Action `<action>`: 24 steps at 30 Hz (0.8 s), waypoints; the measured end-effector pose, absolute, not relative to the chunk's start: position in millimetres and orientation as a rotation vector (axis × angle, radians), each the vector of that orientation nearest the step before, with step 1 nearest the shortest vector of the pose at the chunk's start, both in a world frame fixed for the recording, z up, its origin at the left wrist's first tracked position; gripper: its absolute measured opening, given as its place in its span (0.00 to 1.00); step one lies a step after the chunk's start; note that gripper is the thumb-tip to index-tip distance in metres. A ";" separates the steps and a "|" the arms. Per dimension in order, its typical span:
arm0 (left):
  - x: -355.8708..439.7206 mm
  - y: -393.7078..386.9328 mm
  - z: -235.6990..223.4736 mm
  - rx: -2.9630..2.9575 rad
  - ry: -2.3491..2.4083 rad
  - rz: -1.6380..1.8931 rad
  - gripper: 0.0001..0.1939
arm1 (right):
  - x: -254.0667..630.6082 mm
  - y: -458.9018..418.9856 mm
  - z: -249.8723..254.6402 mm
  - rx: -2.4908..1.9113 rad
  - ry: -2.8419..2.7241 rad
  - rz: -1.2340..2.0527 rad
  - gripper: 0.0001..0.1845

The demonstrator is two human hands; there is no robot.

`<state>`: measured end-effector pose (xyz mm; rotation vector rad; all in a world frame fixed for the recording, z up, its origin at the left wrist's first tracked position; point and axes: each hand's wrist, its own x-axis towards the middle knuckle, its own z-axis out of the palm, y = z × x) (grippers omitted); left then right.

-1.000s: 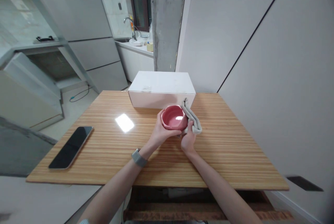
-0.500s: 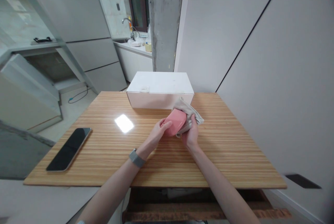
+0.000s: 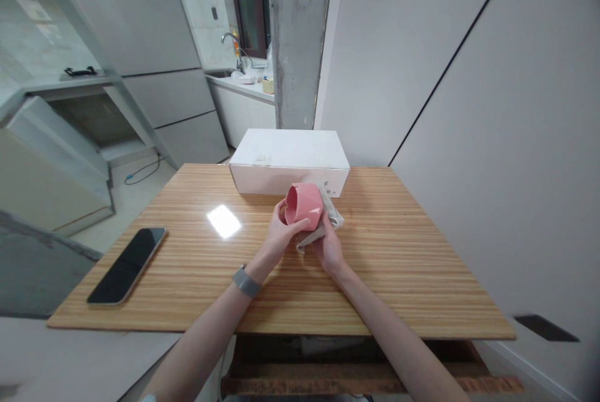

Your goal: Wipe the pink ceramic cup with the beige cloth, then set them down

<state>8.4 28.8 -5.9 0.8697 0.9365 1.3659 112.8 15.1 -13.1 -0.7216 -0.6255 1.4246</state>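
A glossy pink cup [image 3: 309,203] is tilted on its side above the table, its hollow opening facing left. My left hand [image 3: 280,232] grips it from the left, with the thumb across its lower side. A light grey cloth [image 3: 334,217] is bunched against the cup's right side. My right hand [image 3: 332,251] is closed on this cloth and presses it to the cup; some of its fingers are hidden behind the cloth.
A white box [image 3: 288,150] stands at the table's far edge, just behind my hands. On the left of the wooden table [image 3: 412,264] lies a black phone [image 3: 127,266]. Below the near edge is an open drawer [image 3: 309,372].
The pink cup has turned so its opening now shows on the left, where before a smooth closed side faced up. The cloth and my right hand have shifted left with it.
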 end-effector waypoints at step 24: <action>10.8 28.6 -11.9 0.897 0.978 1.362 0.43 | 114.5 12.2 -9.1 -0.675 -0.543 1.460 0.24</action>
